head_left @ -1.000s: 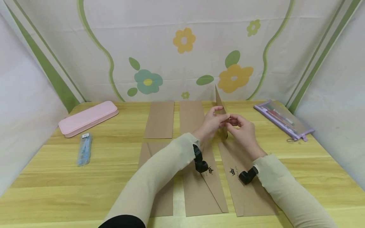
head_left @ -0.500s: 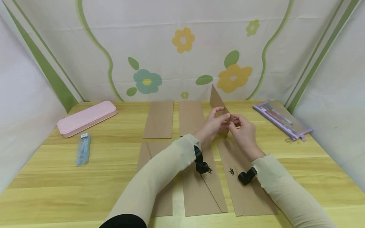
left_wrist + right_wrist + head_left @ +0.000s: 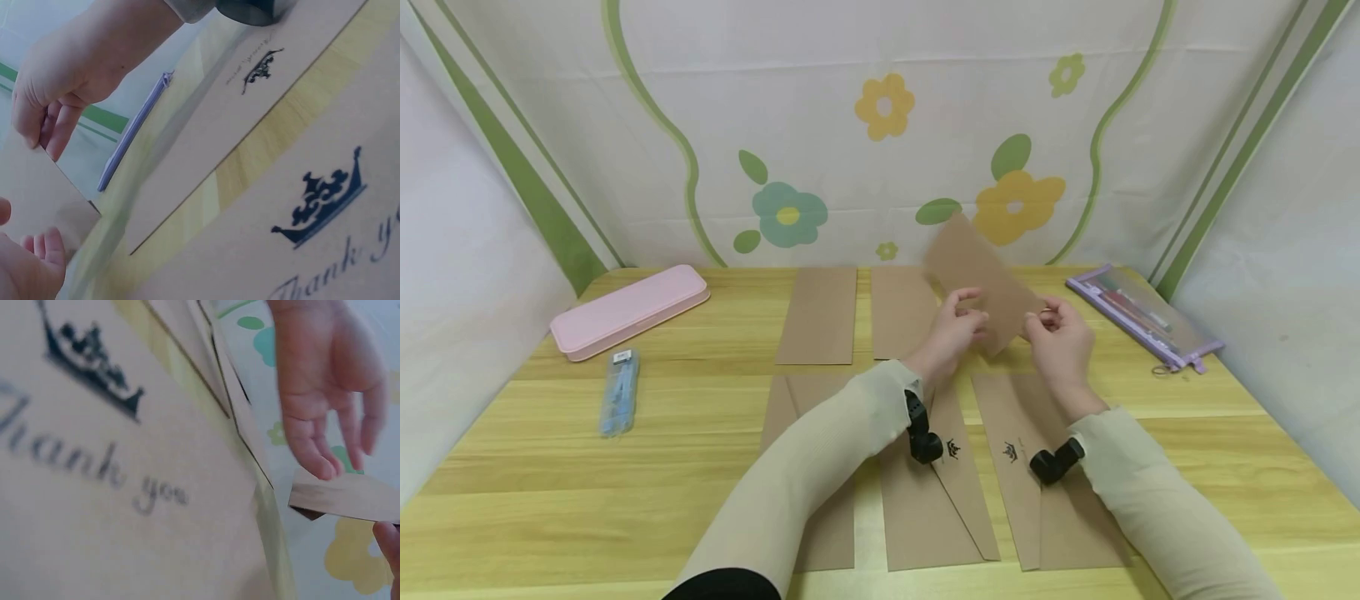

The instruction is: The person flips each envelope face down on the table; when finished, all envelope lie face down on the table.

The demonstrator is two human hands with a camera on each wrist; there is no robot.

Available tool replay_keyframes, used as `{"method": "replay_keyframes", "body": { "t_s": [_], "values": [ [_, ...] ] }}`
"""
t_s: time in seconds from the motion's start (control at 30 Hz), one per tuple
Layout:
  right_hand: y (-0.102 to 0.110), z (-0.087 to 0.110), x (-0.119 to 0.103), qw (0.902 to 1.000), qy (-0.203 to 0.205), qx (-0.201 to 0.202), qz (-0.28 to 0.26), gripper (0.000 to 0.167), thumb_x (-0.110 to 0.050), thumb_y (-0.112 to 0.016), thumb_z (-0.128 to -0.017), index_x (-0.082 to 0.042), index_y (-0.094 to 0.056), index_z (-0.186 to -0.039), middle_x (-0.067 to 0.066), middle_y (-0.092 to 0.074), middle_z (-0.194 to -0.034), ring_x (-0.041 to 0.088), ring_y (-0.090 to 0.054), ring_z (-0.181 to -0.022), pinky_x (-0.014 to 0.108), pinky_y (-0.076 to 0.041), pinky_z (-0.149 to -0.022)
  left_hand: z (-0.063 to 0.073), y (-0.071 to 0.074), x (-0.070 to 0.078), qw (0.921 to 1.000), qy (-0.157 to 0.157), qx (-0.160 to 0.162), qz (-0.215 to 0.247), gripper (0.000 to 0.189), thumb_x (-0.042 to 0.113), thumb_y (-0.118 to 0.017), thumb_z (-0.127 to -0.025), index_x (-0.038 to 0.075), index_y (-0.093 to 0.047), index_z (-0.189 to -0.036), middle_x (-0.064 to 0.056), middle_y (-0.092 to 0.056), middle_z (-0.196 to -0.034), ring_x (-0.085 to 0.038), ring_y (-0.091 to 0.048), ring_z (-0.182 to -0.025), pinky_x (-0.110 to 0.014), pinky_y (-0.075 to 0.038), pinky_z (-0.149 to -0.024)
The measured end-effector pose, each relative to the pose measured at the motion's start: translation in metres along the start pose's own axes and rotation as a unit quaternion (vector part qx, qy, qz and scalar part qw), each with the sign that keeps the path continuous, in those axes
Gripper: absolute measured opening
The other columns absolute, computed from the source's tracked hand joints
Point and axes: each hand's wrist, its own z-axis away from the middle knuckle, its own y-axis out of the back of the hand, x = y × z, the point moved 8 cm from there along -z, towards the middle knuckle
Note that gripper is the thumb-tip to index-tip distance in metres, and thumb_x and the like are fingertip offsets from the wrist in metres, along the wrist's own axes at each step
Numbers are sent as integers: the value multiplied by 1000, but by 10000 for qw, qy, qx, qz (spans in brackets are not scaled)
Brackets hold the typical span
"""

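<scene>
A plain brown kraft card [image 3: 973, 267] is held up tilted above the back of the table. My right hand [image 3: 1063, 350] pinches its right edge between thumb and fingers. Beside the card's lower left part is my left hand [image 3: 943, 337]; in the right wrist view its loosely bent fingers [image 3: 312, 456] hang close to the card [image 3: 350, 497] without gripping it. Below the hands lie three brown envelopes: one at left [image 3: 831, 533], one in the middle [image 3: 925, 517] and one at right [image 3: 1075, 517]. Black crowns and "Thank you" print show on them.
Two more brown pieces, one at left [image 3: 817, 317] and one at right [image 3: 898, 308], lie flat behind the envelopes. A pink case [image 3: 628, 308] and a blue packet [image 3: 620, 396] are at left. A purple-edged clear pencil pouch [image 3: 1142, 312] lies at right, with a floral curtain [image 3: 835, 125] behind.
The card has turned from nearly edge-on to broadside, its face now toward the head camera. My right hand has moved slightly right with it, and the left hand's fingers have come off it.
</scene>
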Motion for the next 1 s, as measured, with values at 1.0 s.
{"method": "replay_keyframes", "body": {
  "t_s": [1.0],
  "values": [
    [-4,15,51,8791,-3013,68,-3692,21,15,-52,-82,-3,-46,-92,7,-47,-92,12,-59,-68,22,-54,-68,-2,13,-5,9976,-138,573,-363,53,-13,-58,-79,9,-45,-125,-3,-52,-81,-12,-49,-64,-25,-44,-61]
  ]
}}
